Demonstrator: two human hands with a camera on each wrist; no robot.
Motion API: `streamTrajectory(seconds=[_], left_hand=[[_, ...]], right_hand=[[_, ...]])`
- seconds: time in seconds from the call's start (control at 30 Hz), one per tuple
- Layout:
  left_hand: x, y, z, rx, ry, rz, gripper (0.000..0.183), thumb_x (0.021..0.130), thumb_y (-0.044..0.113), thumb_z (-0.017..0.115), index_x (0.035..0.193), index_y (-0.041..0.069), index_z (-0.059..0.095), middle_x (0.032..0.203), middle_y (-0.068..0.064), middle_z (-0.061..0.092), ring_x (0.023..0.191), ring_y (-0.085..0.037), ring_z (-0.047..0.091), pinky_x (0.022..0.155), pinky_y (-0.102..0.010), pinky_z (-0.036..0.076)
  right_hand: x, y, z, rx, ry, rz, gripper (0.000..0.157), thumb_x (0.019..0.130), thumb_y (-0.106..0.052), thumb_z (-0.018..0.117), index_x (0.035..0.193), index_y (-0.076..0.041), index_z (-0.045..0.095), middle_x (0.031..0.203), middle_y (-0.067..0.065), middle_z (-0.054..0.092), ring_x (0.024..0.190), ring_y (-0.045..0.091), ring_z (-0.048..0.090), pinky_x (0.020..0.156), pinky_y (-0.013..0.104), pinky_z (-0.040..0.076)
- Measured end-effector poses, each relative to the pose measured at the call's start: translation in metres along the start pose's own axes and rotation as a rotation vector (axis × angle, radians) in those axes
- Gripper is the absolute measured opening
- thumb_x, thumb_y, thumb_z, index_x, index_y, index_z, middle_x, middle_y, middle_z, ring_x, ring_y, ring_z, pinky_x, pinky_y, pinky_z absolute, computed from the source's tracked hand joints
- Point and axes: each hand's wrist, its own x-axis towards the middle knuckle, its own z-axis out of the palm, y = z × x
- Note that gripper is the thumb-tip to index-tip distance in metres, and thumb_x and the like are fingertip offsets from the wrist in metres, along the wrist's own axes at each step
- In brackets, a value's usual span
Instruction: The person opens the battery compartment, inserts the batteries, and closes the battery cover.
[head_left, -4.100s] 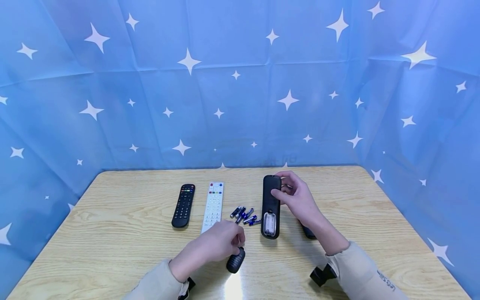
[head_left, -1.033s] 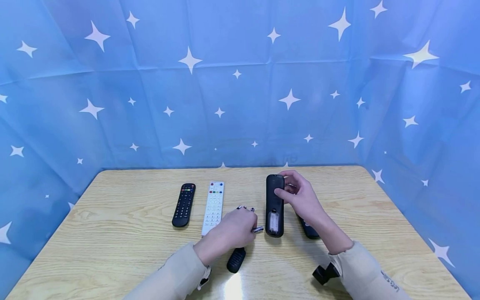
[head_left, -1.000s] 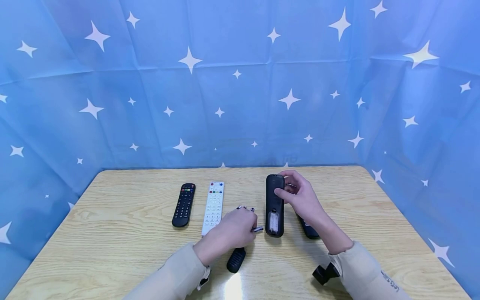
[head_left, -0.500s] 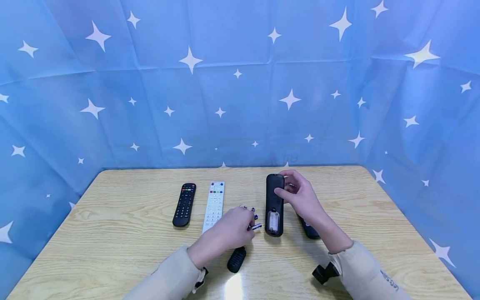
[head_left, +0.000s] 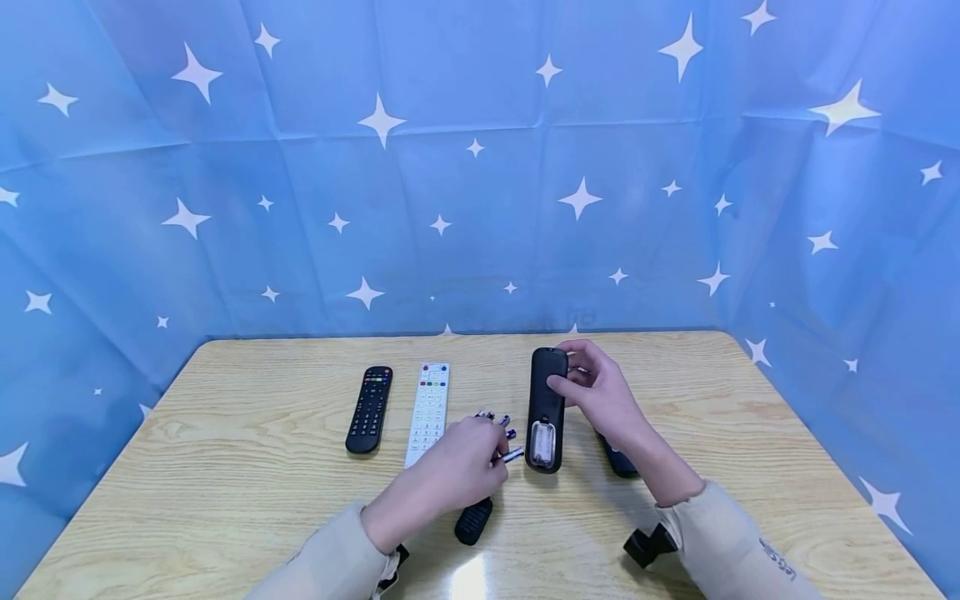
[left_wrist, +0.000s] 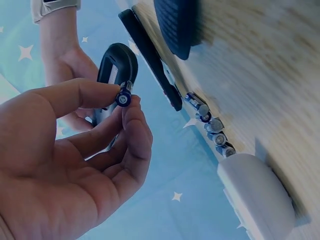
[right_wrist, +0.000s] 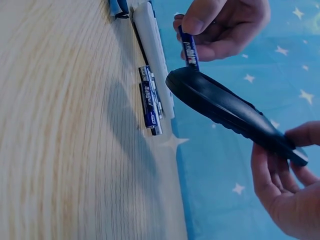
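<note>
My left hand pinches a blue-and-silver battery between thumb and fingers; in the right wrist view the battery stands right by the end of a black remote control. That remote is gripped by my right hand near its far end, back side toward me. Its battery compartment is uncovered, with a pale, silvery shape inside that looks like a battery. Several loose batteries lie on the table, partly hidden behind my left hand in the head view. A black ribbed cover lies below that hand.
A white remote lies partly under my left hand, and a black remote lies left of it. Another black remote is partly hidden under my right forearm. The wooden table meets a blue star-printed cloth behind.
About four seconds ago my left hand was at the ribbed cover; since then it has taken hold of a battery. In the last half second the held remote's lower end swung slightly left.
</note>
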Motion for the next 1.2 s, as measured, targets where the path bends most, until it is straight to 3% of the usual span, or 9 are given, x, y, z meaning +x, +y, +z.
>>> streamTrajectory(seconds=[0.63, 1.2], left_hand=[[-0.004, 0.005, 0.000, -0.030, 0.082, 0.033, 0.007, 0.085, 0.003, 0.073, 0.092, 0.003, 0.075, 0.081, 0.004, 0.066, 0.073, -0.003, 0.056, 0.065, -0.019, 0.049], [-0.004, 0.007, 0.001, -0.070, 0.120, 0.041, 0.004, 0.088, 0.005, 0.076, 0.091, 0.006, 0.074, 0.075, 0.009, 0.058, 0.066, -0.002, 0.050, 0.058, -0.019, 0.044]], right_hand=[[0.002, -0.002, 0.010, 0.040, 0.002, 0.008, 0.045, 0.095, 0.000, 0.069, 0.135, 0.004, 0.048, 0.115, 0.023, 0.060, 0.092, 0.023, 0.067, 0.073, 0.035, 0.060], [0.002, -0.005, 0.014, 0.028, 0.012, 0.019, 0.045, 0.098, -0.004, 0.068, 0.137, 0.002, 0.047, 0.119, 0.025, 0.059, 0.095, 0.023, 0.066, 0.073, 0.034, 0.060]])
